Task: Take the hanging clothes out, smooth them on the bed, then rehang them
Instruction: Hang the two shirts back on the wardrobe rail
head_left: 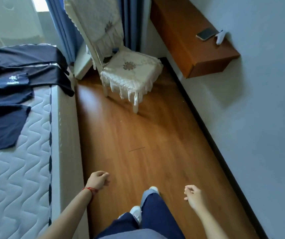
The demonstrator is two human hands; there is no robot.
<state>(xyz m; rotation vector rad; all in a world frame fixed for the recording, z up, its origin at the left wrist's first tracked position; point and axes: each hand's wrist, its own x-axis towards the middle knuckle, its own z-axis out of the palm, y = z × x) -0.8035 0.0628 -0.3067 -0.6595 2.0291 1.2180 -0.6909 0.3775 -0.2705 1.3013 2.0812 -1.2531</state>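
Dark navy clothes (17, 75) lie spread flat across the far part of the bed (9, 178), one edge draping over the bed's side. One piece carries a small white print. My left hand (97, 180), a red string at its wrist, hangs over the floor beside the bed with fingers loosely curled and holds nothing. My right hand (193, 195) hangs low at the right, also loosely curled and empty. Both hands are well away from the clothes. No hanger or wardrobe shows.
A chair with a cream quilted cover (126, 66) stands ahead on the wooden floor (147, 135), by blue curtains (66, 28). A wall-mounted wooden shelf (190, 40) at the right holds a phone (206, 33) and a white object. My legs and white shoes are below.
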